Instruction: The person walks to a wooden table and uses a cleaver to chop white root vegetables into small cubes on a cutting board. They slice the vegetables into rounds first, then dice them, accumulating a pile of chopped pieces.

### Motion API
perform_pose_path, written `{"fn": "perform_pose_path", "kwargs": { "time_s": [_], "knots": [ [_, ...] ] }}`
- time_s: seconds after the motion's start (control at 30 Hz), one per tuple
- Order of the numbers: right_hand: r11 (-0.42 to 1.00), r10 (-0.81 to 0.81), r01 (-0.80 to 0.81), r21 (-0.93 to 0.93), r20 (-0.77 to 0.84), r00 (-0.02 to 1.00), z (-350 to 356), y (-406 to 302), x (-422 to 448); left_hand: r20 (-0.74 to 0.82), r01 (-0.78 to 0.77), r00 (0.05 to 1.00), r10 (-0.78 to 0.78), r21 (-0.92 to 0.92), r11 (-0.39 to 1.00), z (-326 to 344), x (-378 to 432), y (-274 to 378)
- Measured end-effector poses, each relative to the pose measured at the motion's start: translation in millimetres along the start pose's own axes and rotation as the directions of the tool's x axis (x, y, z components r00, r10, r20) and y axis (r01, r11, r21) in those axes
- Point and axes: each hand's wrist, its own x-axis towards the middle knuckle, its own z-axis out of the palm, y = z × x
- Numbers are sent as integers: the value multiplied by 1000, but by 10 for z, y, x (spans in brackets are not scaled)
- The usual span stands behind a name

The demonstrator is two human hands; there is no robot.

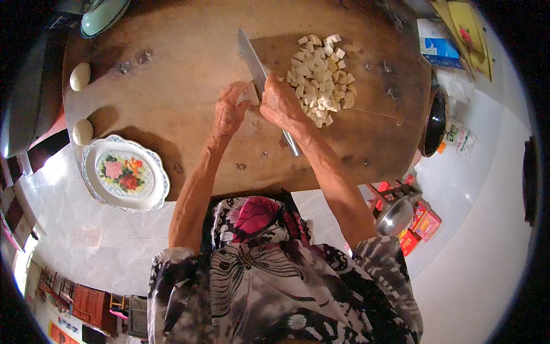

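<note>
My right hand (280,102) grips a broad-bladed kitchen cleaver (251,55) at the root of its blade, and the metal handle end shows below the wrist. The blade points away from me, tilted a little to the left. Close against its left side, my left hand (231,111) holds a small pale piece of food (249,93) between thumb and fingers, partly hidden. To the right lies a heap of pale chopped food chunks (320,79), some white, some yellowish. All of this is on a worn wooden table (193,64).
Two whitish rounded food pieces, perhaps buns, one far (80,77) and one near (82,132), sit at the left edge. A flower-patterned scalloped dish (125,173) overhangs the front-left edge. Beyond the right edge are a dark pot (435,122) and a metal bowl (394,217).
</note>
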Motion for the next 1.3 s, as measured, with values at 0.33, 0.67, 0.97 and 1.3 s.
{"fn": "perform_pose_path", "kwargs": {
  "time_s": [0.33,0.67,0.97,1.3],
  "knots": [
    [1000,7,-5,20,-102,995,441,-83,-409,64,65,996,-62,-45,997,-3,39,-54],
    [983,-36,4,-182,-170,985,843,52,-260,46,22,999,-24,55,998,-17,27,9],
    [986,74,-43,162,-191,979,165,101,-83,-8,90,996,-90,-20,996,-74,-55,100],
    [941,-187,212,263,-117,975,895,428,-936,-368,347,893,-258,200,916,-1172,-743,214]
  ]
}}
